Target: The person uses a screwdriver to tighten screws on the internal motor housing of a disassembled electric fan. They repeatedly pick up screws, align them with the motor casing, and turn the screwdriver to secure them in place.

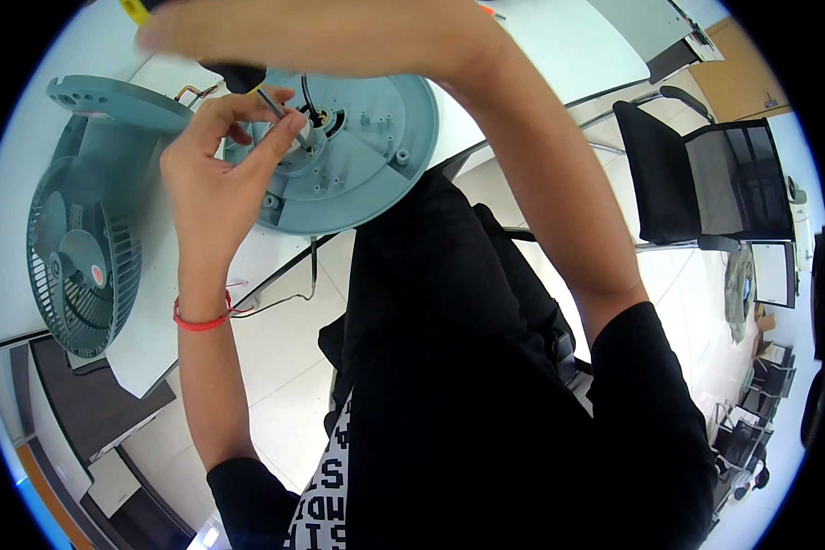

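Observation:
A screwdriver (238,75) with a yellow and black handle slants down into the centre of a round teal plastic base (367,183), beside a black cable. My right hand (247,32), blurred at the top, holds the screwdriver's handle. My left hand (220,156) has its thumb and fingers closed around the metal shaft near its tip, over the middle of the base; what lies under those fingers is partly hidden. A teal fan assembly (82,247) with a slotted grille rests at the left, with thin wires near its upper part.
The white table (559,55) runs across the top and left. A black mesh chair (660,174) stands at the right, with more chairs (756,403) farther back. A thin cable (313,275) hangs below the table's edge. My legs are below the base.

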Action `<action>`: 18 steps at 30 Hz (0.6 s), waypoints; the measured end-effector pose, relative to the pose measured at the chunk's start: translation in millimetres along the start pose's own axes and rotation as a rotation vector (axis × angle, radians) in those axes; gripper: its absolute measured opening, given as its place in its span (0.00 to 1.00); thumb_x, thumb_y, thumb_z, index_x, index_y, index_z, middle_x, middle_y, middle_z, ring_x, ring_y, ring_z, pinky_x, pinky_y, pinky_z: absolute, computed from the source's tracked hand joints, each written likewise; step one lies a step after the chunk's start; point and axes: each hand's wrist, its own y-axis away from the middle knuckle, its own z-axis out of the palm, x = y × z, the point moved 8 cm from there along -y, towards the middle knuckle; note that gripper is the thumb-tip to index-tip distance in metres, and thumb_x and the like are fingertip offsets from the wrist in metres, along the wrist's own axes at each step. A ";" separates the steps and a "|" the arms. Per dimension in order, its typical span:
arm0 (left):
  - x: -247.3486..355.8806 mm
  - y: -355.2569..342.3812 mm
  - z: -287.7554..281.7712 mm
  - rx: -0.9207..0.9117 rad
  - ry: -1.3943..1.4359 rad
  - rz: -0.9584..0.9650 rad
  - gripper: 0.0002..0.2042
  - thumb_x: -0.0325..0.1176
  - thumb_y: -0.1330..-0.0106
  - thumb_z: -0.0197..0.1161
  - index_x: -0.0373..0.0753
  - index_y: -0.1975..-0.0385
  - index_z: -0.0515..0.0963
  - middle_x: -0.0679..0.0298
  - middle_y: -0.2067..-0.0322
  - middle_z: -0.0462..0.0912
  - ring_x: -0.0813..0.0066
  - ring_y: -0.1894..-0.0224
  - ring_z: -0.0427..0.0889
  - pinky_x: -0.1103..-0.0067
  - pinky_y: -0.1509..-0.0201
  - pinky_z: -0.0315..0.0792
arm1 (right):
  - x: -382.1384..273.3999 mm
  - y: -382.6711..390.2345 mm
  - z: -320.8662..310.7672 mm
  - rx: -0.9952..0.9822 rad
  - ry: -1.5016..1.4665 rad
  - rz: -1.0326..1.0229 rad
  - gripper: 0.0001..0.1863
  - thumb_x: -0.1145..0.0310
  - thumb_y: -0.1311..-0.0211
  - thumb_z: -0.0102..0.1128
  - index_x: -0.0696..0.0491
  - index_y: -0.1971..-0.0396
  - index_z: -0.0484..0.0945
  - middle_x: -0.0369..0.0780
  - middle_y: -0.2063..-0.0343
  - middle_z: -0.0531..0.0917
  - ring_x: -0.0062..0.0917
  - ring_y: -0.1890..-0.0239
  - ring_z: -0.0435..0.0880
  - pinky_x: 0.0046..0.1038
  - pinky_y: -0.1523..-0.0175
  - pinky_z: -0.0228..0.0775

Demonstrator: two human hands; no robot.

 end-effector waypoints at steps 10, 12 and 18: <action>1.6 -5.0 4.1 -0.047 0.174 0.059 0.06 0.24 0.36 0.73 0.34 0.63 0.83 0.64 0.61 0.91 0.80 0.59 0.86 0.81 0.57 0.74 | 18.7 2.7 -2.0 0.085 -0.048 -0.002 0.20 0.65 0.41 0.67 0.59 0.51 0.81 0.40 0.71 0.78 0.26 0.66 0.77 0.28 0.59 0.70; 0.0 -5.1 2.0 -0.002 0.166 0.058 0.06 0.22 0.36 0.72 0.33 0.62 0.82 0.61 0.62 0.91 0.77 0.58 0.88 0.81 0.56 0.76 | 13.5 -1.0 -6.3 -0.144 -0.128 0.052 0.20 0.64 0.40 0.67 0.59 0.51 0.81 0.40 0.73 0.77 0.27 0.66 0.76 0.28 0.59 0.70; -6.1 -3.6 4.1 0.000 0.328 -0.039 0.08 0.20 0.36 0.72 0.30 0.61 0.80 0.57 0.64 0.90 0.73 0.54 0.90 0.81 0.53 0.78 | 21.6 3.2 -3.3 0.014 -0.171 -0.059 0.20 0.65 0.39 0.65 0.59 0.49 0.82 0.38 0.76 0.73 0.25 0.69 0.74 0.27 0.61 0.69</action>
